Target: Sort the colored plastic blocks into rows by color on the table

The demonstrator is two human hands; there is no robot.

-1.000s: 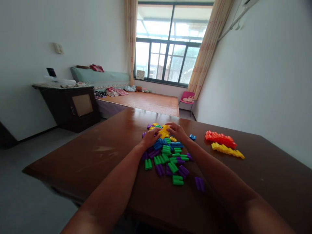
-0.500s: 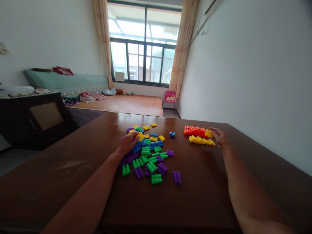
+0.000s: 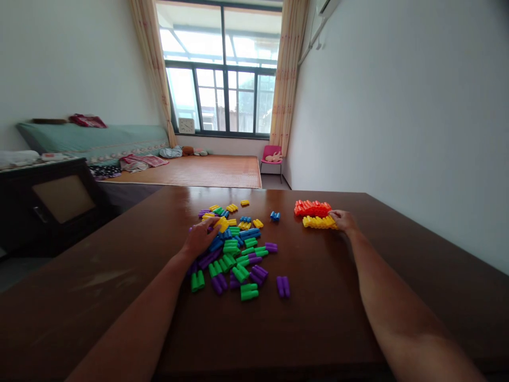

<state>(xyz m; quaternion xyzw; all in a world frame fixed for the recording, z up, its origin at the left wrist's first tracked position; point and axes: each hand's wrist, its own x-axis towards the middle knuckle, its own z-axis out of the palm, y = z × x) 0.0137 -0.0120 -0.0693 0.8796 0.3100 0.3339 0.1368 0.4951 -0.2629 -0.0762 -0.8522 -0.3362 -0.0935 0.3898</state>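
My left hand (image 3: 202, 234) is at the left side of a mixed pile of green, purple, blue and yellow plastic pieces, its fingers closed on a yellow piece (image 3: 222, 225). My right hand (image 3: 342, 219) is at the right end of a row of yellow pieces (image 3: 317, 222), fingertips pinched at the end of the row; whatever piece is between them is mostly hidden. Just behind the yellow row lies a stack of orange-red pieces (image 3: 312, 207).
The brown table (image 3: 318, 313) carries a lone purple piece (image 3: 283, 286) near the front and a blue one (image 3: 274, 216) between pile and rows. Beyond it stand a bed (image 3: 214, 170), a pink chair (image 3: 272, 154) and a dark cabinet (image 3: 24, 196).
My right hand has lowered a yellow piece from over the orange-red stack to the right end of the yellow row. My left hand stays at the pile. The view has shifted slightly.
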